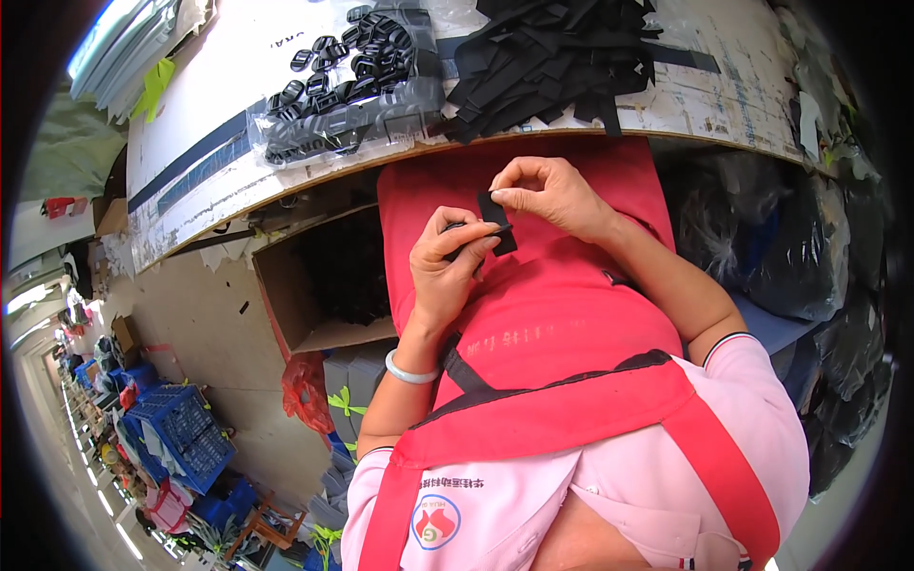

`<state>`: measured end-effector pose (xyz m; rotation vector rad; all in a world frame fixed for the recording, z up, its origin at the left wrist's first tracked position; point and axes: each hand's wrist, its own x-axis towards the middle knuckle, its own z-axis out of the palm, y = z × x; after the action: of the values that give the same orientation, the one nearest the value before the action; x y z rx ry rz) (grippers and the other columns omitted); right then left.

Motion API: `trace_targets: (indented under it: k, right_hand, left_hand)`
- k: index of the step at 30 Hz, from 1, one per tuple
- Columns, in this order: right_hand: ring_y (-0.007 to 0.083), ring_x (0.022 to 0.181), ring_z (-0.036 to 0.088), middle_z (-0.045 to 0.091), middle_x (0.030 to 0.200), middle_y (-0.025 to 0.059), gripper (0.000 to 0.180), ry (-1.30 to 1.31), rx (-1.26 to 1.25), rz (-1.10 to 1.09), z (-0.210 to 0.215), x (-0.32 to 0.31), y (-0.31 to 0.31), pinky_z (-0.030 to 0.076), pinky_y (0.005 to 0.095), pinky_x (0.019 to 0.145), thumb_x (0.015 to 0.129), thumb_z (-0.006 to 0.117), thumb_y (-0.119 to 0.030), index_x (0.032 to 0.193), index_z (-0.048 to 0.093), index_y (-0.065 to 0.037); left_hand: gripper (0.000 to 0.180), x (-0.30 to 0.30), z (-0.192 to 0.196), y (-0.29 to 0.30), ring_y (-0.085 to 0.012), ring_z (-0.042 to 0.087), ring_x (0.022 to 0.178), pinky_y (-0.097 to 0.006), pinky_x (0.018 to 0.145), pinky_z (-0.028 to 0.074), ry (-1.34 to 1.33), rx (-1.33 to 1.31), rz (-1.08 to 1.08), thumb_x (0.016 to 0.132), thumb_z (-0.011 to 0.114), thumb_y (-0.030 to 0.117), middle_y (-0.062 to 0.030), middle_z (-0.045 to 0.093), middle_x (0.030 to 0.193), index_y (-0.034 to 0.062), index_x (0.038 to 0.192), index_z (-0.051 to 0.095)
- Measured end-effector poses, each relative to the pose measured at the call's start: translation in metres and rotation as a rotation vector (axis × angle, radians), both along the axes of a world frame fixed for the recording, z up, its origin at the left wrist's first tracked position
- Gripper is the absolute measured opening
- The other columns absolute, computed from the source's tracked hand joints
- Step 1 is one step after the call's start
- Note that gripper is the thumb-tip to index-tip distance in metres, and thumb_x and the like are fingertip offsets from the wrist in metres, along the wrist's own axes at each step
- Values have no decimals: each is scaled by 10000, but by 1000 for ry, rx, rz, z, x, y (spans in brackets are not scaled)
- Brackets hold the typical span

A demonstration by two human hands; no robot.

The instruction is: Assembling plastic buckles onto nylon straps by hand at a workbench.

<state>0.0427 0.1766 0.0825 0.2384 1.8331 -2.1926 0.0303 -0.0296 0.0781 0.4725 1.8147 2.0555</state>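
Observation:
Over the lap of my red apron (562,314), both hands work on one short black webbing strap (494,209). My left hand (443,271) is closed in a pinch around its lower part, where a small dark piece, possibly a buckle, is mostly hidden by the fingers. The upper end of the strap sits between the thumb and forefinger of my right hand (557,198). Ahead on the table lies a pile of black webbing strips (552,62). To its left, many black plastic buckles (381,59) spill from a clear plastic bag (405,122).
The worn white table (209,157) has a curved front edge just beyond my hands. An open cardboard box (309,335) with dark contents stands below it on the left. Plastic-wrapped dark bundles (800,257) crowd the right side. Blue crates (181,428) stand farther left.

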Motion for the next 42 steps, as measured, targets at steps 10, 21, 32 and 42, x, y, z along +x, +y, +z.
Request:
trace_targets:
  k: [10, 21, 32, 42]
  right_hand:
    - [55, 801, 594, 609, 879, -7, 145, 113, 48, -173, -9, -12, -1, 519, 214, 721, 877, 681, -38, 975, 575, -31]
    - [114, 889, 622, 640, 953, 52, 209, 160, 254, 281, 18, -19, -31, 515, 273, 782, 887, 664, -94, 1067, 628, 5]
    - [56, 702, 551, 622, 776, 5, 139, 15, 267, 354, 9, -9, -11, 461, 226, 634, 870, 693, -116, 892, 624, 4]
    - [279, 1004, 598, 651, 1054, 106, 201, 727, 1052, 25, 9, -65, 23, 465, 372, 882, 835, 671, -196, 981, 691, -59]
  left_hand:
    - [171, 11, -3, -4, -62, 561, 620, -182, 444, 433, -141, 39, 9, 873, 652, -37, -49, 593, 959, -2, 1037, 690]
    - [900, 15, -4, -2, -78, 580, 619, -199, 512, 475, -385, -16, -43, 855, 629, -24, -16, 593, 774, 153, 1548, 83]
    - [555, 7, -11, -3, -57, 543, 606, -187, 486, 424, -473, -45, -116, 923, 599, 36, -8, 597, 788, 79, 1427, 370]
    - [171, 1, -28, -10, -115, 583, 588, -209, 456, 444, -615, 100, -173, 987, 555, 165, -56, 617, 759, 17, 1045, 616]
